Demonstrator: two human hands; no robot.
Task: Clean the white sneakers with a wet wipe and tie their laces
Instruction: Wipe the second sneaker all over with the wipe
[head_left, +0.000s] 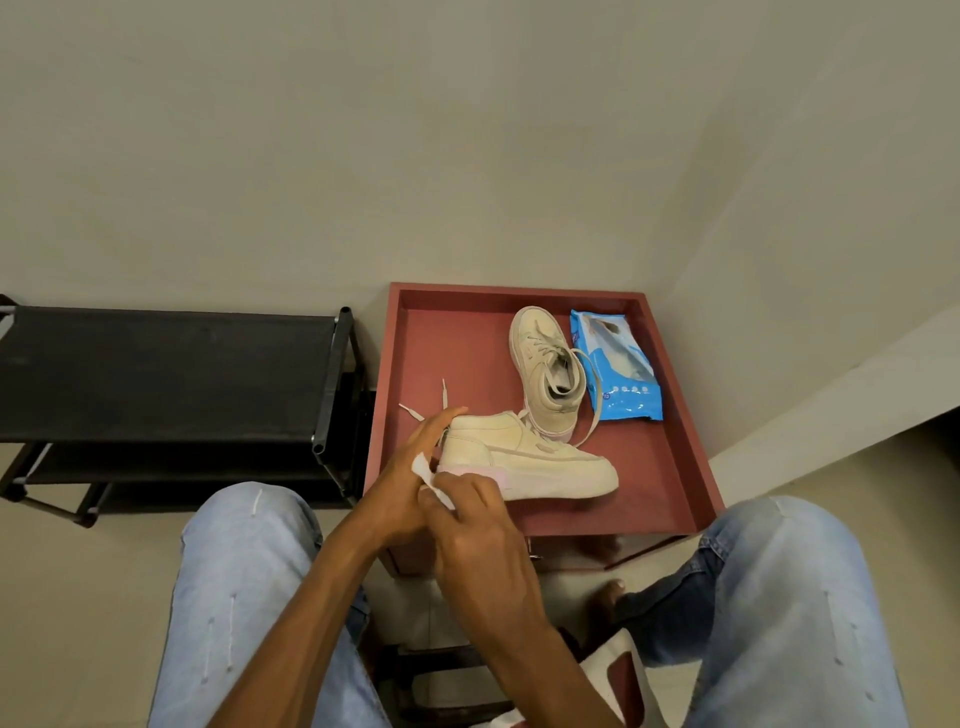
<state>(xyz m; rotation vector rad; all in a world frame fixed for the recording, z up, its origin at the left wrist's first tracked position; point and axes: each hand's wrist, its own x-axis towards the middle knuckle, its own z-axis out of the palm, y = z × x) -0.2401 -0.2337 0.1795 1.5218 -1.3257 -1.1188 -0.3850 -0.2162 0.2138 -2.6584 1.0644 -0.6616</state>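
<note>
Two white sneakers sit in a red tray (452, 353). The near sneaker (540, 457) stands on its sole, side-on, toe pointing right; its loose lace ends (443, 396) trail out behind the heel. My left hand (410, 478) grips that sneaker at the heel, fingers over the collar. My right hand (478, 535) pinches a white wet wipe (425, 467) against the heel end of the sole. The far sneaker (545, 374) lies behind it, toe pointing away, with an untied lace looping to the right.
A blue wet-wipe pack (618, 374) lies at the tray's back right, beside the far sneaker. A black shoe rack (166, 369) stands to the left of the tray. My knees in light jeans flank the tray's front edge. A wall rises right behind.
</note>
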